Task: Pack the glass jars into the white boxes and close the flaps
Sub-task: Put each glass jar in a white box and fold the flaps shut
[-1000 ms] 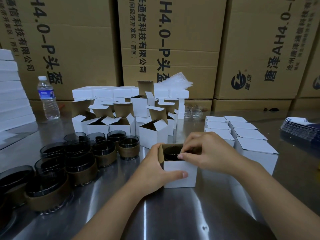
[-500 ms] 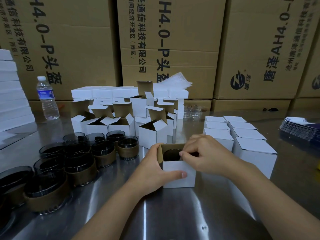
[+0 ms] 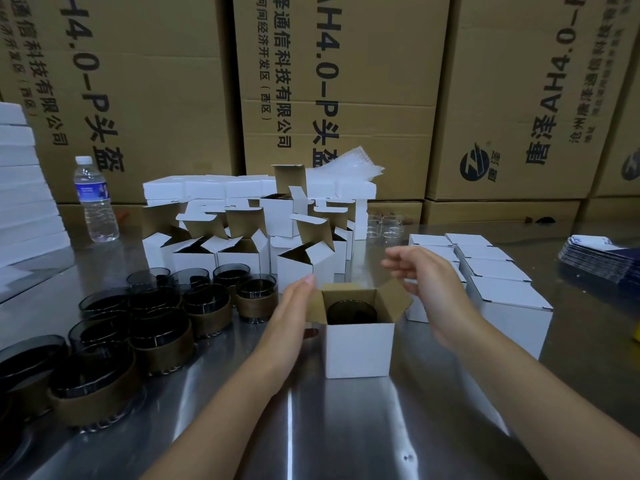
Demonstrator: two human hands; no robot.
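tall brown shipping cartons [image 3: 339, 98] wall off the back of a steel table [image 3: 346, 427]. the table appears laid out as a packing line: closed white boxes [image 3: 509, 306] are parked in rows on the right, probably as finished work, open empty boxes [image 3: 239, 251] wait at centre back, and dark glass jars [image 3: 162, 334] in brown sleeves crowd the left, within reach. in the middle stands one white box [image 3: 358, 348], flaps splayed open. the left hand [image 3: 294, 306] lies flat against its left flap, fingers straight, likely steadying the box and ready to fold that flap in. the right hand [image 3: 426, 282], blurred, hovers above the right flap with fingers loosely curled and holding nothing. a dark jar [image 3: 351, 311] sits upright down inside the box, so the packing step looks done and the flaps remain. half a second earlier the right hand covered the box mouth with its fingers at the rim, and the left hand wrapped the box with its thumb across the front; now the right hand has lifted clear, the left has opened flat, and the jar shows.
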